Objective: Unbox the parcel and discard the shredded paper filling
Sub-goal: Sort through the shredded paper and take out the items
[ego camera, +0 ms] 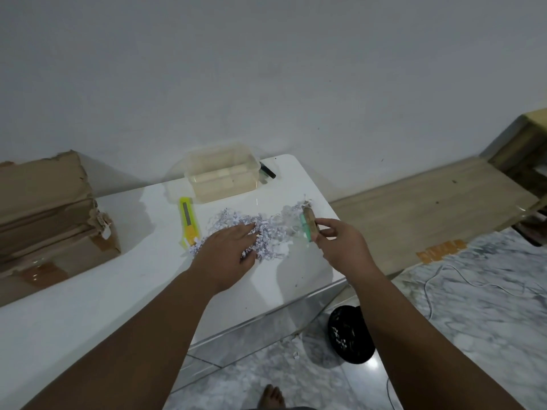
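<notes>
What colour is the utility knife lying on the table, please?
The utility knife is bright yellow with a grey blade slider, clearest in the head view.

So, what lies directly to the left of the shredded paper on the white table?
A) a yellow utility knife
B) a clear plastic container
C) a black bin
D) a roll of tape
A: the yellow utility knife lies flat on the white table, its lower end touching the left edge of the shredded paper; the clear plastic container stands behind the paper.
</notes>
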